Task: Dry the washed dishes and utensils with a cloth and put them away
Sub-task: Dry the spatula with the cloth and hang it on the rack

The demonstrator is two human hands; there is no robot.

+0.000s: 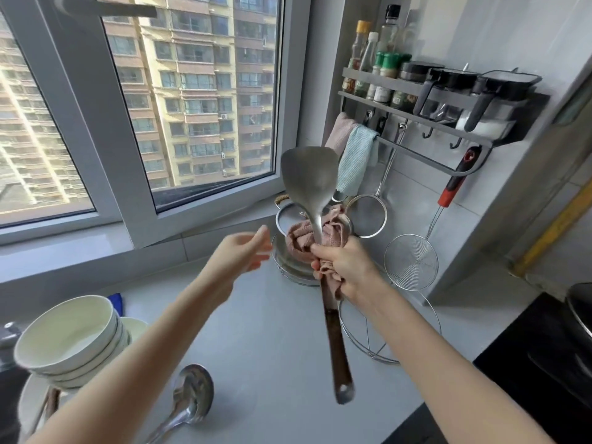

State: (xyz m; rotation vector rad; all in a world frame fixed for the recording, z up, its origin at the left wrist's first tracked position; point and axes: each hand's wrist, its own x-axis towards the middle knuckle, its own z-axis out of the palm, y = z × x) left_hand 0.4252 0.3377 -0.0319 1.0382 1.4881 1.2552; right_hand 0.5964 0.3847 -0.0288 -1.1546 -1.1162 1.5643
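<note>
The right hand [346,267] grips the spatula [307,177] through the cloth [299,238], blade toward twelve o'clock, while the left hand [238,251] hovers open at nine o'clock of it

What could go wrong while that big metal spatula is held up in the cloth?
1. The right hand grips the long steel spatula with a brown handle through the bunched pink-brown cloth; the smooth metal might slip and fall on the grey countertop.
2. The left hand is open and off it, so nothing would catch it.
3. The left arm passes close by the stack of white bowls; a bump could topple them.
</note>
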